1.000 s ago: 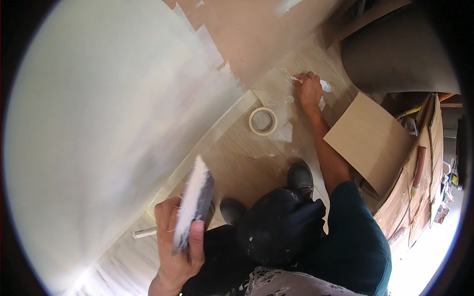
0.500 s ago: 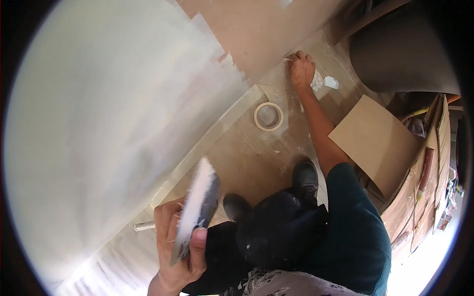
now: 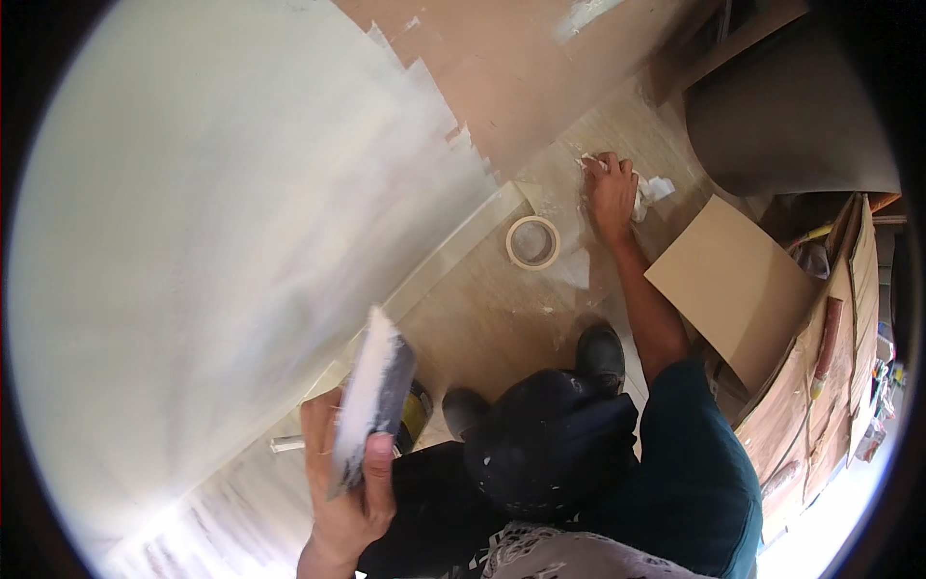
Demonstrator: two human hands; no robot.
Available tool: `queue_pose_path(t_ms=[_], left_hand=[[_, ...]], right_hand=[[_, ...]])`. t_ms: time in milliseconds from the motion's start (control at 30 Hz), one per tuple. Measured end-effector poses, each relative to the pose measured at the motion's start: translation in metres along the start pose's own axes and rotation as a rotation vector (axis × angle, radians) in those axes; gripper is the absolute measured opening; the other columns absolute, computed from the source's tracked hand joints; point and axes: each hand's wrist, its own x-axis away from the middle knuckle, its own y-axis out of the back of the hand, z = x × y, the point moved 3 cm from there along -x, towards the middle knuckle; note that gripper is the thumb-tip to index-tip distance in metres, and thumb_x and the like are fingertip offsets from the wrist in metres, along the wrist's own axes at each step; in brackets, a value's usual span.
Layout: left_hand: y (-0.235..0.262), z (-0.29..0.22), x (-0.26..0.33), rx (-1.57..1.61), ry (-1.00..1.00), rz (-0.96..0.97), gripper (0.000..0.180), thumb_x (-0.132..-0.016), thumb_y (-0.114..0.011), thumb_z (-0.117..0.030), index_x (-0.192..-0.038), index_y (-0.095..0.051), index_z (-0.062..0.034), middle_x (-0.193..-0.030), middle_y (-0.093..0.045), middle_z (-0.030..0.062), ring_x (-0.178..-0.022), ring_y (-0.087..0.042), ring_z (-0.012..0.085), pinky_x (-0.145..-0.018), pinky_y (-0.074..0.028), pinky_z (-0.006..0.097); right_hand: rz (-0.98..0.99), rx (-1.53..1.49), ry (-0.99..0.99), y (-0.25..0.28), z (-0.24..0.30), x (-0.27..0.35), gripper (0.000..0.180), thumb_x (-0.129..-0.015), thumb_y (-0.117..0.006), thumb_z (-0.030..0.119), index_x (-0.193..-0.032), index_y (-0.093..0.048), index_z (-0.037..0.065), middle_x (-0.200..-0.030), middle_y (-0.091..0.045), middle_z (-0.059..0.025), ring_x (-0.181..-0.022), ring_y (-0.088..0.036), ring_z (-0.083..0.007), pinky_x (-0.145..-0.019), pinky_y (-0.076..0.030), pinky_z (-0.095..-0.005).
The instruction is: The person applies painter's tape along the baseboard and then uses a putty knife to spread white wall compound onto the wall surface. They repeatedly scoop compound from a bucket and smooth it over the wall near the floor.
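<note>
Reaching a little further than half a second ago, the right hand (image 3: 612, 188) now lies pressed on the floor (image 3: 482, 318) near the foot of the wall, fingers curled around a crumpled white rag (image 3: 654, 189), close to the roll of masking tape (image 3: 532, 241), which has not shifted. Nearer the camera, the left hand (image 3: 345, 482) is clamped on a broad plastering trowel (image 3: 371, 405), its blade coated with white filler and tilted up toward the wall; it sits much where it was, only slightly higher in the view. Judging by the wall (image 3: 212, 212), most of the skimming looks done: a smooth pale coat covers the large near part, while a bare brown patch (image 3: 540, 68) with a ragged edge is left uncoated at the far end, with one stray white smear on it. Tape runs along the skirting (image 3: 453, 256) at the base of the wall. Pale wood-look flooring carries white splashes around the tape roll. A sheet of cardboard (image 3: 728, 285) lies beside the right arm, a dark rounded bulk (image 3: 791, 116) stands beyond it, and cluttered boards and tools (image 3: 830, 357) line the right side.
</note>
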Motion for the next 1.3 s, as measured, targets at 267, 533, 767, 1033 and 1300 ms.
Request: queue_pose_path(t_ms=[267,533,767,1033,1300], left_hand=[[-0.002,-0.003,-0.001,-0.061,-0.05,0.083,0.033,-0.101,-0.059,-0.019,-0.114,-0.059,0.0107,-0.112,-0.056,0.0247,-0.098,-0.052,0.0353,-0.087,-0.043,0.043],[-0.012,-0.012,-0.006,-0.032,-0.133,0.204,0.03,-0.1,-0.06,-0.016,-0.117,-0.058,0.0091,-0.112,-0.056,0.0249,-0.099,-0.053,0.0386,-0.087,-0.045,0.046],[-0.009,-0.025,0.005,0.128,-0.033,0.242,0.042,-0.107,-0.052,-0.022,-0.132,-0.052,0.0116,-0.121,-0.055,0.0208,-0.109,-0.061,0.0265,-0.092,-0.048,0.036],[-0.007,-0.015,0.011,0.187,-0.124,0.148,0.034,-0.106,-0.053,-0.014,-0.131,-0.049,0.009,-0.116,-0.057,0.0193,-0.092,-0.071,0.0263,-0.08,-0.053,0.034],[-0.049,0.011,-0.016,0.532,-0.094,0.198,0.038,-0.109,-0.049,-0.019,-0.137,-0.046,0.007,-0.115,-0.062,0.0142,-0.093,-0.073,0.0198,-0.079,-0.052,0.03]], right_hand=[[0.048,0.046,0.028,0.002,-0.012,0.002,0.02,-0.087,-0.065,0.018,-0.103,-0.078,0.018,-0.116,-0.063,-0.003,-0.111,-0.056,-0.0282,-0.092,-0.046,-0.0463],[0.036,0.072,-0.043,-0.01,0.014,-0.043,0.021,-0.089,-0.064,0.021,-0.103,-0.078,0.017,-0.118,-0.063,-0.004,-0.112,-0.056,-0.0289,-0.093,-0.047,-0.0489],[0.184,-0.007,-0.086,0.001,0.016,0.022,0.02,-0.087,-0.067,0.022,-0.104,-0.079,0.019,-0.119,-0.062,-0.0051,-0.114,-0.056,-0.0296,-0.092,-0.049,-0.0491],[0.727,-0.291,-0.119,0.062,0.006,0.154,0.023,-0.082,-0.078,0.022,-0.103,-0.078,0.014,-0.1,-0.073,-0.0142,-0.089,-0.069,-0.0338,-0.08,-0.055,-0.0445],[0.672,-0.916,0.391,0.151,0.108,0.198,0.043,-0.094,-0.072,0.033,-0.13,-0.064,0.011,-0.133,-0.064,-0.0107,-0.12,-0.06,-0.0355,-0.104,-0.044,-0.0474]])
